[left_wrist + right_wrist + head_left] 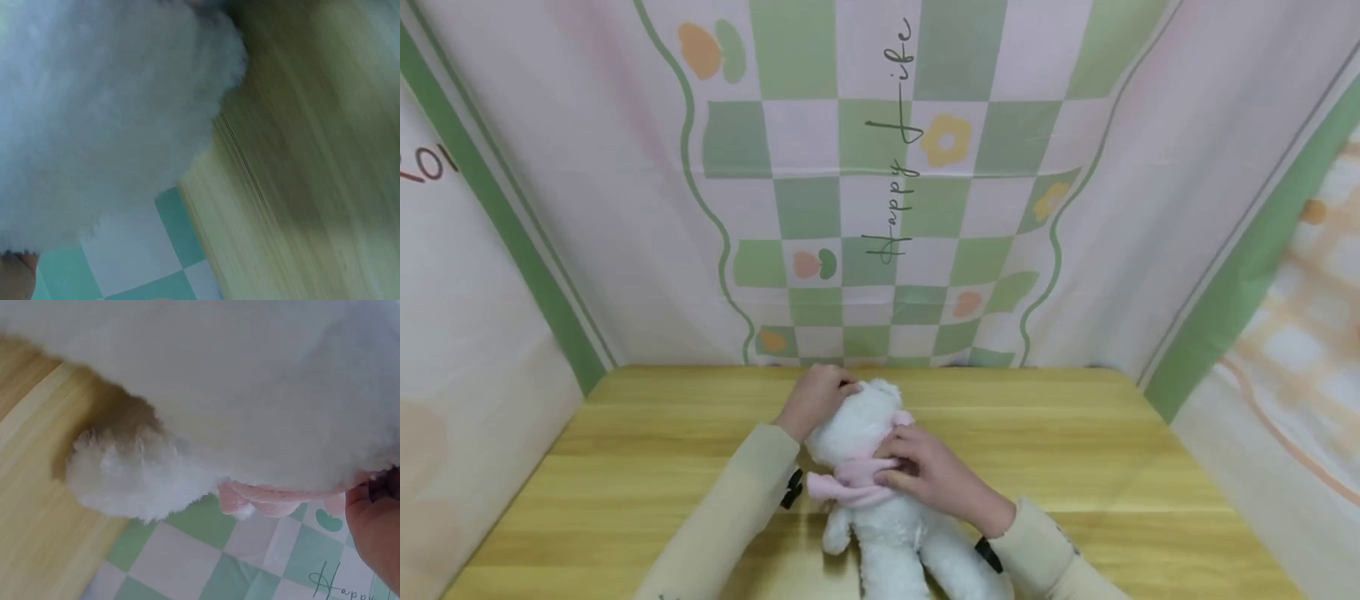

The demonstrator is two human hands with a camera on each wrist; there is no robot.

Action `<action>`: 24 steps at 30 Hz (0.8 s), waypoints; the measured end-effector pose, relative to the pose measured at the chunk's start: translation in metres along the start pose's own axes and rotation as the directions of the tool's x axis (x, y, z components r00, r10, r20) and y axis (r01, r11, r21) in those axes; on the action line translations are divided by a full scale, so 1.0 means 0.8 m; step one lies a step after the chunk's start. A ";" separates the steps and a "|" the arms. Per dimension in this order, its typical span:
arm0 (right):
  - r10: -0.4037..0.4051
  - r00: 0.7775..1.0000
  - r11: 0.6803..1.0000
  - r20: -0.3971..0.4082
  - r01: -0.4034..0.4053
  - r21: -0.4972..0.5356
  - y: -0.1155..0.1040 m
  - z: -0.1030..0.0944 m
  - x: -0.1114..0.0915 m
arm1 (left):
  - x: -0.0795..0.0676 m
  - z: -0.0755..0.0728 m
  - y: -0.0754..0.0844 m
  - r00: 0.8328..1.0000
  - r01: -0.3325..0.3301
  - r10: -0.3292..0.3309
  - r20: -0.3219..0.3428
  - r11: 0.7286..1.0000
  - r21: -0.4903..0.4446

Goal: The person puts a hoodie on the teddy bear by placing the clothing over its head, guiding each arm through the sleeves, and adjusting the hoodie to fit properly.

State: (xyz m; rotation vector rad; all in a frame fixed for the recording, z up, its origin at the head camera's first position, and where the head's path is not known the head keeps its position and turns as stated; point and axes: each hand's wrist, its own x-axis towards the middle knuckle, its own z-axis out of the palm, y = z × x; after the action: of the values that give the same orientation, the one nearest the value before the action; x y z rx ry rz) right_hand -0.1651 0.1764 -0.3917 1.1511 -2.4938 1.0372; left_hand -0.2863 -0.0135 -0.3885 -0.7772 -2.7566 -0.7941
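Observation:
A white plush toy (pixel 895 546) lies on its back on the wooden table, its legs toward the person. Round its neck goes a pink scarf (pixel 850 482), one end sticking out to the left. My left hand (pixel 820 398) holds the far side of the toy's head, fingers bent over the fur. With thumb and fingers, my right hand (pixel 936 477) pinches the scarf at the neck. In the left wrist view white fur (pixel 106 119) fills much of the picture, with a fingertip (pixel 17 276) at the lower corner. The right wrist view shows the toy's arm (pixel 134 478) beside its body.
The toy rests on a wooden tabletop (pixel 647 450) with rounded far corners. Behind its far edge hangs a checked green and white cloth (pixel 808 208) with lettering. Pale cloths with green bands (pixel 1232 283) stand at both sides.

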 end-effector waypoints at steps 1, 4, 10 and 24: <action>0.025 1.000 1.000 -0.012 -0.026 -0.006 -0.001 0.000 0.000 | -0.001 -0.001 -0.001 1.000 -0.004 0.004 0.013 1.000 -0.008; 0.100 0.994 0.995 -0.051 -0.100 -0.008 -0.002 -0.001 -0.004 | -0.002 -0.002 -0.002 0.999 -0.007 0.008 0.043 1.000 -0.030; 0.152 0.987 0.987 -0.043 -0.154 -0.053 0.006 -0.013 -0.022 | -0.011 -0.010 -0.003 0.996 -0.012 0.018 0.093 0.998 -0.064; 0.160 0.956 0.984 0.247 -0.136 -0.110 0.020 -0.037 -0.036 | -0.045 -0.045 -0.011 0.944 0.000 0.054 0.325 0.986 -0.164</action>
State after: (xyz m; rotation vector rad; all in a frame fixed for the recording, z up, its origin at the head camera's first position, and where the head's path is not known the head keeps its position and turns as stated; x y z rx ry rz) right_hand -0.1599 0.2207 -0.3909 1.1496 -2.8347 0.8432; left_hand -0.2595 -0.0551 -0.3725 -1.0655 -2.9878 -0.9732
